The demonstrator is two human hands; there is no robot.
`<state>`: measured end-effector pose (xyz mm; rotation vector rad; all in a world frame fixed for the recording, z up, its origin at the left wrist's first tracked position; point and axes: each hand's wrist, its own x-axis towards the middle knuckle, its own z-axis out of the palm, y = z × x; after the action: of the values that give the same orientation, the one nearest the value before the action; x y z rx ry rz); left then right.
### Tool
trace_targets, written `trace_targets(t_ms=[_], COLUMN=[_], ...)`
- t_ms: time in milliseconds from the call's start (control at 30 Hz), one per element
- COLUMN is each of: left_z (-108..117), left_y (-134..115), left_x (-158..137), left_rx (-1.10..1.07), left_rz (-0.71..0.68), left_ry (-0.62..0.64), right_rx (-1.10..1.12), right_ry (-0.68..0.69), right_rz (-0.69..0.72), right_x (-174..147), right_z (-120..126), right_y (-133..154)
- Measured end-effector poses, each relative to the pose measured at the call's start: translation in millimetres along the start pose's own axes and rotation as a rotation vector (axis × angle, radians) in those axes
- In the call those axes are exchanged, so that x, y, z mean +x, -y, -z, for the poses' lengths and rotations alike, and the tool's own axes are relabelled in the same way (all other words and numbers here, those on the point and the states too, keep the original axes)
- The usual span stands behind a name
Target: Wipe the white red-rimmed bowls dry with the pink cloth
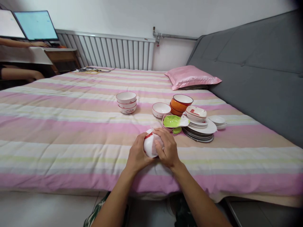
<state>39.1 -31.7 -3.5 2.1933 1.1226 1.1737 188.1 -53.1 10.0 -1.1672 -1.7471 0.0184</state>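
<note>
A white bowl (148, 147) with a red band is held tilted near the bed's front edge. My left hand (137, 154) is wrapped round its left side. My right hand (167, 147) presses a thin, pale tissue (156, 138) against the bowl's right side, fingers curled over it. The palm sides of both hands are hidden. Just beyond my right hand lie green leaf-shaped dishes (174, 121). A single white bowl with a red rim (161, 109) stands behind them, and a stack of white patterned bowls (127, 102) is farther left.
Orange bowls (177, 105), a pile of plates (200, 134) with a rectangular dish (196, 112) on top, and small white dishes (217, 121) stand at right. A pink pillow (191, 77) and cables (94, 70) lie farther back. Another person's hand (39, 44) rests on the desk.
</note>
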Motion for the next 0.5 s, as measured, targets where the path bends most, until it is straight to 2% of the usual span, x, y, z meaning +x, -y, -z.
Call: trace_targets(t_ms=[300, 500], left_z=[3.8, 4.0], left_y=[4.4, 8.3], left_x=[0.5, 1.1], left_rx=[-0.009, -0.008], left_rz=[0.041, 0.052], left_ry=[-0.050, -0.053], right_rx=[-0.097, -0.115], right_ry=[0.080, -0.007], right_rz=[0.152, 0.240], right_x=[1.6, 1.4], right_z=[-1.5, -8.1], right_y=[7.4, 12.0])
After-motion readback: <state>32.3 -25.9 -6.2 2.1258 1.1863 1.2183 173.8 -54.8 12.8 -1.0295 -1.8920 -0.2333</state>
